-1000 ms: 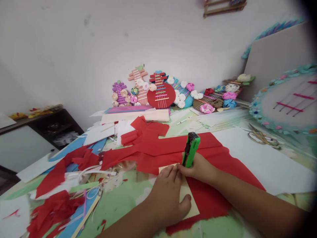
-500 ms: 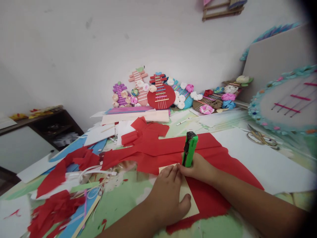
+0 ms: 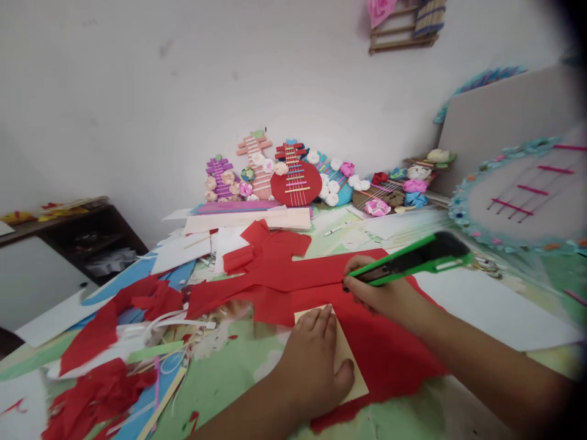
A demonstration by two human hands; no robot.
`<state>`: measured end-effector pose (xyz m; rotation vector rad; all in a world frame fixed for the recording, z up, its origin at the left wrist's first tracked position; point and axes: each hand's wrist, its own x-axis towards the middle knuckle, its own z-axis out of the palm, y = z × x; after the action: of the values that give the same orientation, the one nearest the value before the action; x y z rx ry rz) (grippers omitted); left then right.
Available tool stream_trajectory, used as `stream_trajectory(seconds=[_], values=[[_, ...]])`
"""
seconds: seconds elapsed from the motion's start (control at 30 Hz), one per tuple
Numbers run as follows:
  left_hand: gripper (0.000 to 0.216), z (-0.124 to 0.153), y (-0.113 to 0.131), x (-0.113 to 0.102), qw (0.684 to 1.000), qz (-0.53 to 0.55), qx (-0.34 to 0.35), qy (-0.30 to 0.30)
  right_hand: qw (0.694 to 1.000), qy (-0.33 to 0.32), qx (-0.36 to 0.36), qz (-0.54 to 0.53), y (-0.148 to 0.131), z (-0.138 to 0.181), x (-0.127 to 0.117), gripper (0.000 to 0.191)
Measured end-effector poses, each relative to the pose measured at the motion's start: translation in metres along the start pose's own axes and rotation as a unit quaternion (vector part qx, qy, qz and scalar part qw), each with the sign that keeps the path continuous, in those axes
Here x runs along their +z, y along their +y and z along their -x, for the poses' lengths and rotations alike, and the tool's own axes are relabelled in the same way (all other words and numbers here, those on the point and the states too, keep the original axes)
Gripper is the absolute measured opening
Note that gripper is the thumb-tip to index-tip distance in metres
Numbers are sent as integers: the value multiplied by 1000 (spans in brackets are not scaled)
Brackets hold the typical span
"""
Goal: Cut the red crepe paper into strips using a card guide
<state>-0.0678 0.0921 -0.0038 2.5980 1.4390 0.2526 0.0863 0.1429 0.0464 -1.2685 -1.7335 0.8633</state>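
My left hand [image 3: 314,360] lies flat, fingers together, on a small cream card [image 3: 356,380] that rests on a large sheet of red paper [image 3: 389,348]. My right hand [image 3: 383,293] grips a green utility knife [image 3: 413,260], held nearly level above the red sheet, its far end pointing right. The knife's tip sits near my fingers at the card's far corner; the blade itself is too small to make out.
Red paper scraps [image 3: 114,318], blue and white sheets and strips litter the left. Paper guitar models with flowers [image 3: 293,180] line the back wall. White sheets [image 3: 486,299], scissors and a round turquoise-rimmed board [image 3: 527,195] are at right. A dark shelf [image 3: 68,238] stands left.
My right hand lifted away from the card and tipped the green knife from upright to nearly level, pointing right. The left hand stayed on the card. The view shifted slightly downward.
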Motion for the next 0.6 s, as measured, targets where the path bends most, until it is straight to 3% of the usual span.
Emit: stream_trajectory(seconds=[0.1,0.3,0.37,0.5,0.6], values=[[63,1,-1,0,1000,-3,7,-4,999,8,47,18,-3,9,-2,13],[63,2,0,5,1000,-25,7,-6,986,-24,158,-47,28,21,19,16],[62,2,0,4,999,-31,8,-11,989,-18,135,-54,34,22,25,17],[63,1,0,1,999,-36,6,-20,999,11,23,-31,39,22,29,21],[63,0,0,0,999,-38,-3,-34,1000,9,2,-8,40,21,28,21]])
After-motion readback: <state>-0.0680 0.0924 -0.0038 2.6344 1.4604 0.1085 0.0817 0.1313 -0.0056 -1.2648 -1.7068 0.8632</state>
